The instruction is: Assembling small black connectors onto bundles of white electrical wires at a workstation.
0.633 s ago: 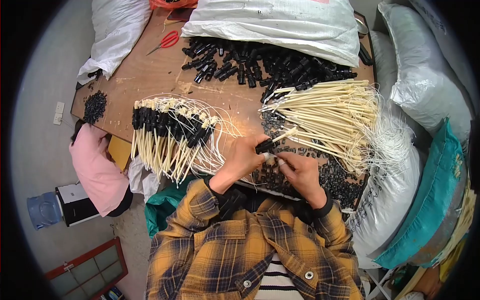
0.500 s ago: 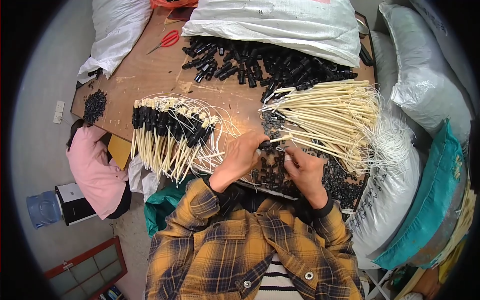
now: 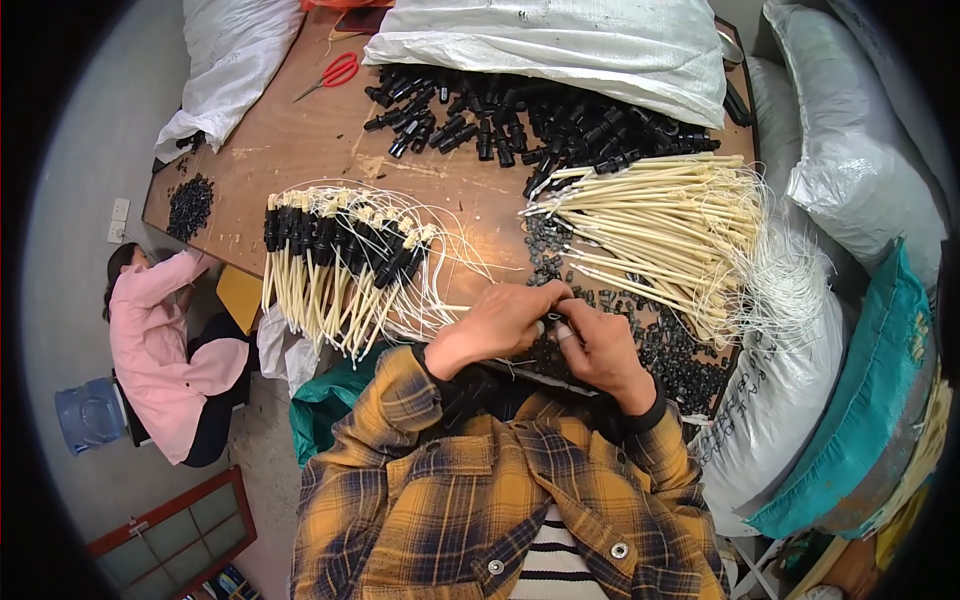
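Observation:
My left hand (image 3: 508,318) and my right hand (image 3: 603,348) meet over the table's near edge, fingertips pressed together. The left fingers are closed round a black tubular connector, mostly hidden; only a dark bit shows between the hands. By my right thumb, a thin white wire (image 3: 555,317) shows in the pinch. Left of my hands lies a row of black connectors with cream tubes (image 3: 318,300) and white wires. To the right is a fan of loose cream tubes (image 3: 655,225). Small black pieces (image 3: 675,350) are scattered beneath and beside my right hand.
Black connectors (image 3: 485,130) lie heaped at the far side, under a white woven sack (image 3: 560,50). Red-handled scissors (image 3: 340,70) lie left of them. Another small black pile (image 3: 190,207) sits far left. A person in pink (image 3: 165,340) sits at left. Full sacks (image 3: 860,140) line the right.
My hands have come together; the left moved slightly right, covering the connector and the cream tube that showed in it. The person in pink has leaned back from the table with an arm raised.

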`<act>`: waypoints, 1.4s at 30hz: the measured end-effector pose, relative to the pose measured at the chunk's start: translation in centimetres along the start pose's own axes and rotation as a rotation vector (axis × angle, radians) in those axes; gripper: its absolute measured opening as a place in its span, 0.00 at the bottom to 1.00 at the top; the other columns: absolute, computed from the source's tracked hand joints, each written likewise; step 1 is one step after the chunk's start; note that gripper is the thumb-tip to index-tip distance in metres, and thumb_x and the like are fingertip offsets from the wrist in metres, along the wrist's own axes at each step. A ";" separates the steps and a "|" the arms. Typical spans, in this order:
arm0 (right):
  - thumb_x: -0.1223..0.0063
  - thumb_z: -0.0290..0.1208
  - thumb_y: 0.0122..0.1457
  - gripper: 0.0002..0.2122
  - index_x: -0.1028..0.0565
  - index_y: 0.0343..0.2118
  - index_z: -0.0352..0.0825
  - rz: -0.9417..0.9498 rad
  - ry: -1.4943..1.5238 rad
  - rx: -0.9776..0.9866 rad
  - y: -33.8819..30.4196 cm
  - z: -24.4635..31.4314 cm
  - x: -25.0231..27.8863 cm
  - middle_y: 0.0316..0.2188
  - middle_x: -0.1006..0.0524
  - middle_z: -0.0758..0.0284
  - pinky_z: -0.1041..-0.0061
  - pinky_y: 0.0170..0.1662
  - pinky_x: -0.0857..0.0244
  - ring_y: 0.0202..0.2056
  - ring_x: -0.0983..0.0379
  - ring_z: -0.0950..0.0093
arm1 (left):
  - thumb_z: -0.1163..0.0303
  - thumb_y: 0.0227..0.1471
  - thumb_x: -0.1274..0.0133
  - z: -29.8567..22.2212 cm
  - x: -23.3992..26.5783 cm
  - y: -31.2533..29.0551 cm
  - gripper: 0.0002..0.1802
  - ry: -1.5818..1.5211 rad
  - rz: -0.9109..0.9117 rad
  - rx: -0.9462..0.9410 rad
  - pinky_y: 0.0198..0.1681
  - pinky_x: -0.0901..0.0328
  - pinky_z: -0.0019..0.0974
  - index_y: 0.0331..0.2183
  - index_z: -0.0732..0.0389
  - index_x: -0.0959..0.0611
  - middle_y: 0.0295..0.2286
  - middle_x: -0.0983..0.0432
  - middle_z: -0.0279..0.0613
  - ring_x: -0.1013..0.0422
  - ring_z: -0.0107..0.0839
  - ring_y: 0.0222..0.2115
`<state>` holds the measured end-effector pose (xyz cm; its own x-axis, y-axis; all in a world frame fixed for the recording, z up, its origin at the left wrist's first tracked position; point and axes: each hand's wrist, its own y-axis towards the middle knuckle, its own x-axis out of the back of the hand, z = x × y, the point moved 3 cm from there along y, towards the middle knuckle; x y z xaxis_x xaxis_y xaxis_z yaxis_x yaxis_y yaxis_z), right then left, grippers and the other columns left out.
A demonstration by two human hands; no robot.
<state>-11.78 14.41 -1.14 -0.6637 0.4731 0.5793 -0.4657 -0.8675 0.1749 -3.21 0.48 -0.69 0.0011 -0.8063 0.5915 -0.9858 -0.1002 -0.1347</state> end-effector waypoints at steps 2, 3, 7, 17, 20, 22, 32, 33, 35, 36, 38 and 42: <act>0.47 0.24 0.55 0.09 0.27 0.39 0.33 0.062 -0.052 0.056 -0.1 0.1 -0.2 0.26 0.24 0.56 0.65 0.28 0.32 0.27 0.25 0.56 | 0.81 0.40 0.45 0.4 0.2 0.0 0.24 -0.223 0.071 0.083 0.41 0.32 0.43 0.44 0.60 0.25 0.34 0.23 0.47 0.27 0.46 0.39; 0.47 0.24 0.55 0.09 0.27 0.39 0.33 0.061 -0.052 0.054 -0.2 0.1 -0.4 0.26 0.24 0.56 0.65 0.28 0.32 0.27 0.25 0.56 | 0.81 0.40 0.45 0.4 0.1 -0.1 0.24 -0.224 0.073 0.082 0.41 0.32 0.43 0.44 0.60 0.25 0.34 0.23 0.47 0.27 0.46 0.39; 0.47 0.23 0.56 0.09 0.28 0.40 0.32 -0.017 -0.165 0.021 -0.4 0.1 -0.7 0.27 0.23 0.56 0.65 0.28 0.32 0.28 0.24 0.56 | 0.79 0.33 0.38 0.0 0.6 -0.2 0.21 -0.005 -0.276 -0.181 0.38 0.32 0.38 0.36 0.60 0.21 0.31 0.24 0.41 0.28 0.41 0.35; 0.45 0.26 0.57 0.06 0.25 0.38 0.35 -0.093 -0.168 -0.017 -0.3 0.4 -0.3 0.27 0.22 0.60 0.69 0.27 0.31 0.27 0.23 0.60 | 0.81 0.35 0.40 1.8 0.3 -0.9 0.14 -0.521 -0.393 0.020 0.37 0.33 0.36 0.30 0.59 0.19 0.29 0.24 0.36 0.29 0.38 0.36; 0.45 0.26 0.57 0.07 0.24 0.38 0.35 -0.150 -0.047 0.053 -0.1 0.4 -0.6 0.26 0.22 0.60 0.70 0.26 0.32 0.25 0.24 0.61 | 0.83 0.34 0.40 1.5 0.7 -1.0 0.13 -0.059 -0.403 -0.339 0.35 0.32 0.33 0.28 0.58 0.18 0.27 0.24 0.35 0.28 0.35 0.33; 0.45 0.27 0.56 0.06 0.24 0.37 0.36 -0.095 -0.024 0.052 -0.4 0.0 -1.0 0.24 0.23 0.60 0.69 0.25 0.32 0.23 0.24 0.61 | 0.84 0.32 0.40 1.0 0.7 -1.4 0.13 0.043 -0.470 -0.489 0.34 0.30 0.32 0.25 0.58 0.17 0.28 0.23 0.36 0.27 0.34 0.30; 0.46 0.26 0.55 0.05 0.23 0.33 0.32 -0.145 0.018 -0.238 -1.7 -2.2 0.0 0.12 0.29 0.67 0.80 0.21 0.41 0.15 0.34 0.82 | 0.83 0.37 0.41 7.4 0.8 3.1 0.16 0.324 -0.470 -0.107 0.34 0.31 0.37 0.32 0.58 0.21 0.28 0.25 0.38 0.26 0.38 0.29; 0.45 0.26 0.55 0.05 0.23 0.33 0.32 -0.150 0.038 -0.265 -1.7 -2.6 0.2 0.12 0.30 0.68 0.80 0.21 0.42 0.16 0.34 0.83 | 0.84 0.37 0.41 8.0 1.1 2.9 0.16 0.337 -0.456 -0.047 0.33 0.31 0.36 0.33 0.58 0.21 0.28 0.25 0.38 0.26 0.38 0.28; 0.46 0.25 0.56 0.05 0.23 0.33 0.30 -0.115 0.084 -0.336 -2.1 -3.7 0.2 0.14 0.28 0.70 0.82 0.22 0.42 0.17 0.35 0.85 | 0.84 0.38 0.42 8.5 1.4 2.5 0.18 0.287 -0.462 -0.013 0.30 0.30 0.34 0.35 0.57 0.21 0.28 0.25 0.38 0.26 0.35 0.26; 0.47 0.25 0.56 0.05 0.23 0.33 0.29 -0.124 0.128 -0.377 -2.2 -4.1 0.1 0.15 0.28 0.71 0.82 0.22 0.42 0.18 0.35 0.86 | 0.85 0.37 0.42 8.7 1.5 2.1 0.19 0.226 -0.475 0.000 0.29 0.30 0.33 0.36 0.57 0.21 0.27 0.25 0.38 0.27 0.34 0.26; 0.48 0.24 0.58 0.05 0.24 0.32 0.28 -0.109 0.186 -0.434 -2.0 -4.4 0.2 0.17 0.29 0.75 0.84 0.24 0.43 0.20 0.37 0.88 | 0.85 0.37 0.42 8.5 1.6 1.9 0.21 0.188 -0.468 0.045 0.29 0.30 0.29 0.38 0.58 0.19 0.26 0.25 0.36 0.28 0.29 0.25; 0.47 0.24 0.57 0.05 0.24 0.32 0.28 -0.100 0.262 -0.433 -1.6 -4.6 -0.3 0.16 0.33 0.78 0.85 0.23 0.47 0.19 0.41 0.89 | 0.85 0.39 0.42 8.9 1.2 2.1 0.16 0.311 -0.553 -0.078 0.28 0.31 0.27 0.34 0.60 0.18 0.25 0.26 0.35 0.28 0.26 0.25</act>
<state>-13.53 16.38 -5.31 -0.7018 0.6215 0.3481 -0.6974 -0.6990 -0.1581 -3.80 -5.92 -7.34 0.4762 -0.4391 0.7619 -0.8628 -0.4007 0.3083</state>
